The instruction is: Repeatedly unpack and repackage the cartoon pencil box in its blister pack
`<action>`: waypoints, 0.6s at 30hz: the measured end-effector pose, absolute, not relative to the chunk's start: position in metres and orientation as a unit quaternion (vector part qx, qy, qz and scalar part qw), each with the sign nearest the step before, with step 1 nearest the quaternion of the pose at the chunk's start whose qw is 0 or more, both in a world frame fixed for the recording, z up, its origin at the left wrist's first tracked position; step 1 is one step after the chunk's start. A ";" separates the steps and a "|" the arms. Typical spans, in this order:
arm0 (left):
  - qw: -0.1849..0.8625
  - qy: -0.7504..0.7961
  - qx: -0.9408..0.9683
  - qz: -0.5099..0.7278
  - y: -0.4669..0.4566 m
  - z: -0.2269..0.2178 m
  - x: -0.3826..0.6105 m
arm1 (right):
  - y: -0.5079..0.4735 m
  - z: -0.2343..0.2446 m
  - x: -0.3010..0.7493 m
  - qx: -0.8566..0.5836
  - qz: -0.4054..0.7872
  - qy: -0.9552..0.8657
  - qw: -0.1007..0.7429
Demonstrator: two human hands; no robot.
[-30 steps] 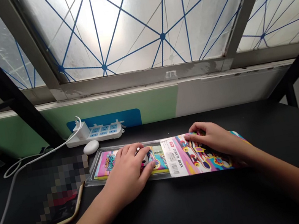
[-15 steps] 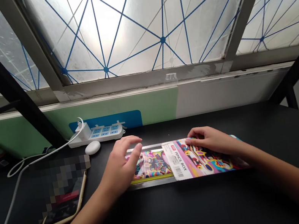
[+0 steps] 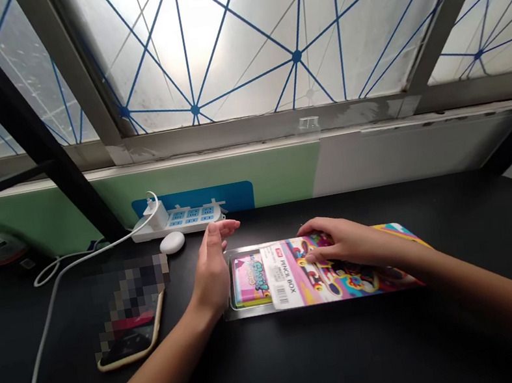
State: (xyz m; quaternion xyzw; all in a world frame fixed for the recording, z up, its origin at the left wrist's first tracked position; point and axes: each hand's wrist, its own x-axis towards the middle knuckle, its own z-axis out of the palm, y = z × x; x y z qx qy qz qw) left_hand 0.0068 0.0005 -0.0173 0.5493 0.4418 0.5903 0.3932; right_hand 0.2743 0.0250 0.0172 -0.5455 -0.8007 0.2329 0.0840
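Head view: at the far left of the black table [image 3: 316, 365] I have a bottle [image 3: 1, 246] near the wall [image 3: 285, 173]. A white cable [image 3: 49, 312] curves past it to the plug in the power strip [image 3: 195, 216]. My phone [image 3: 136, 338] lies flat, its upper part blurred out, with a white oval [image 3: 172, 242] just beyond its top end. My left hand [image 3: 212, 275] is open, fingers straight and palm turned right, at the left end of the clear tray [image 3: 252, 311]; whether it touches the rim I can't tell. In the tray sits the pink box [image 3: 247, 279], its left end showing and the rest under the printed sleeve [image 3: 302, 282], marked PENCIL BOX. My right hand [image 3: 327, 241] rests on that sleeve, thumb on top and forefinger at the far edge; whether it grips, I can't tell.
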 end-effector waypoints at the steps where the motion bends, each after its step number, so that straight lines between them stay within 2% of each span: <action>1: 0.398 0.441 0.544 0.593 0.001 -0.017 0.007 | 0.026 0.019 0.261 -0.533 0.223 -0.813 0.073; 5: 0.363 0.453 0.577 0.574 0.002 -0.015 0.005 | 0.032 0.025 0.208 -0.483 0.190 -0.853 0.058; 9: 0.261 0.500 0.685 0.462 0.001 -0.013 -0.001 | 0.033 0.025 0.180 -0.454 0.136 -0.878 0.069; 15: 0.130 0.511 0.815 0.238 -0.007 -0.011 -0.001 | 0.025 0.012 0.237 -0.476 0.083 -0.867 0.122; 18: 0.104 0.519 0.823 0.207 -0.007 -0.011 0.001 | 0.025 0.005 0.280 -0.511 0.121 -0.840 0.136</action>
